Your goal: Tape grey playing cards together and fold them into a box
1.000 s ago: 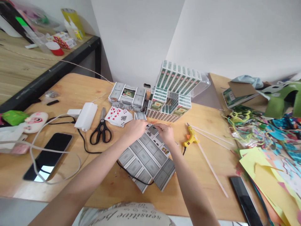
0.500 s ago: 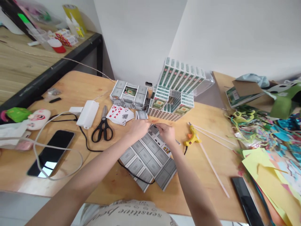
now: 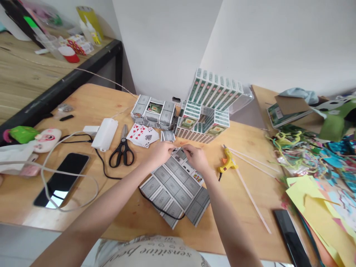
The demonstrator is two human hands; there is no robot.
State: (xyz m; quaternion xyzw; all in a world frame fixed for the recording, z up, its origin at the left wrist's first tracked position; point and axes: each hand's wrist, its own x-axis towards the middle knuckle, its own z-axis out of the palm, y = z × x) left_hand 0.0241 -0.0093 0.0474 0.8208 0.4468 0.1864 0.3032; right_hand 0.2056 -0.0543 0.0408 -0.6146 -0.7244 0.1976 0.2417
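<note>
A sheet of joined playing cards (image 3: 175,191), grey backs up, lies on the wooden table (image 3: 83,107) in front of me. My left hand (image 3: 160,151) and my right hand (image 3: 195,157) meet at its far edge, fingers pinched on a card there. Face-up cards show under my right hand. A fan of loose cards (image 3: 142,135) lies just left of my hands. Behind them stand a card structure (image 3: 154,112) and a stack of green card boxes (image 3: 205,109).
Black scissors (image 3: 121,150), a white power adapter (image 3: 104,134) with a black cable and a phone (image 3: 61,179) lie at the left. A yellow glue gun (image 3: 228,162) and glue sticks lie at the right. Coloured paper scraps (image 3: 319,178) and another phone (image 3: 290,237) fill the right side.
My hands have stayed pinched at the far edge of the card sheet, shifting only slightly. The view has drifted a little.
</note>
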